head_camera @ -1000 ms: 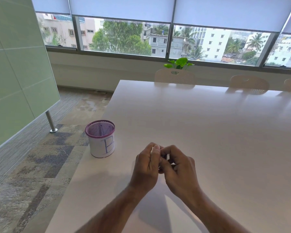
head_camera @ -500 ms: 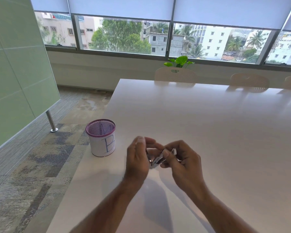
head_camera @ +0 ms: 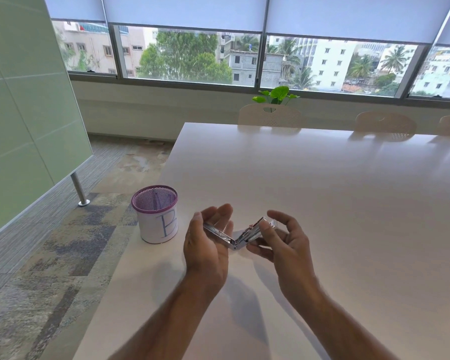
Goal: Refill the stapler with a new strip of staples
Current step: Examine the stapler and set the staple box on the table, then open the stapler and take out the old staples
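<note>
A small shiny metal stapler (head_camera: 235,239) is held just above the white table (head_camera: 322,198), swung wide apart into a V with its hinge at the bottom. My left hand (head_camera: 207,245) grips the left arm of the V between thumb and fingers. The right arm of the V sits in my right hand (head_camera: 283,242), thumb on top and fingers underneath. No strip of staples is visible.
A purple mesh cup (head_camera: 155,214) with a white band marked "B" stands at the table's left edge, left of my hands. Chairs (head_camera: 269,115) line the far side, with a green plant (head_camera: 277,94) behind. A green glass partition (head_camera: 24,113) stands left.
My hands were clasped together low over the table; they have since risen and pulled apart, swinging the stapler from closed to a wide V.
</note>
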{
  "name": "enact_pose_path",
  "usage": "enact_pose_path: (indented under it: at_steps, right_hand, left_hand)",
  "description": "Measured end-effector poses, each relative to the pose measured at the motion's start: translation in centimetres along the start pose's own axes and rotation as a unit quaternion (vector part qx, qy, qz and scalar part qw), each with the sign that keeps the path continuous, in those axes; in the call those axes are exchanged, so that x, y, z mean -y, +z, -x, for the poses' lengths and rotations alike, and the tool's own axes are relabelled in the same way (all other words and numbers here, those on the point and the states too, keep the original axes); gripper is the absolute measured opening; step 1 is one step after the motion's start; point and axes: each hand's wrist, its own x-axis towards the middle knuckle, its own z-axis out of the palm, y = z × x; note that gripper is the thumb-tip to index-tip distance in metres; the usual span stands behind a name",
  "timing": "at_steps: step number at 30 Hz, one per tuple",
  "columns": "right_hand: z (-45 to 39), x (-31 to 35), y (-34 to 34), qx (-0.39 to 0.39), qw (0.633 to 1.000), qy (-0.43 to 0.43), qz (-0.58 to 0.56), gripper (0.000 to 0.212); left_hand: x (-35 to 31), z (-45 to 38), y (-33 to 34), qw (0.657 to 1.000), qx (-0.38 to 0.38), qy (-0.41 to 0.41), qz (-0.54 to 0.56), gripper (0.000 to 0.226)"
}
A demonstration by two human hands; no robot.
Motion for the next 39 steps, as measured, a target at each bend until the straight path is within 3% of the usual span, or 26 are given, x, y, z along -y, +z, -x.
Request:
enact_pose_path:
  at_steps: [6,12,16,21,25,29,35,39]
  right_hand:
    - [-0.6,0.0,-0.2,-0.041,0.996,0.035,-0.066,0.028]
    - [-0.8,-0.1,-0.5,-0.056,0.985,0.09,-0.136,0.033]
    - [-1.2,-0.1,-0.5,-0.091,0.97,0.147,-0.173,0.013]
    - [-2.0,0.3,-1.2,-0.121,0.953,0.184,-0.208,0.014]
    - [-2.1,0.5,-1.6,-0.101,0.953,0.198,-0.206,0.015]
    - [-1.9,0.4,-1.5,-0.073,0.96,0.207,-0.176,0.02]
    - [-1.5,1.0,-1.5,0.048,0.962,0.242,-0.118,0.029]
    - [-1.0,1.4,-1.5,0.113,0.963,0.244,-0.017,0.029]
  left_hand:
    - [0.1,-0.2,-0.1,0.997,-0.014,-0.026,0.066,0.029]
    - [0.4,-0.1,-0.2,0.998,-0.021,-0.016,0.052,0.027]
    - [0.3,0.1,-0.3,0.999,-0.003,-0.037,0.034,0.027]
    - [0.5,0.4,-0.5,0.997,0.01,-0.079,-0.012,0.031]
    - [1.1,0.5,-0.6,0.985,0.02,-0.131,-0.113,0.041]
    - [1.6,1.0,-0.7,0.955,0.083,-0.193,-0.21,0.045]
    - [0.8,0.5,-1.2,0.932,0.123,-0.142,-0.311,0.021]
    - [-0.3,-0.3,-1.5,0.934,0.172,-0.134,-0.282,0.028]
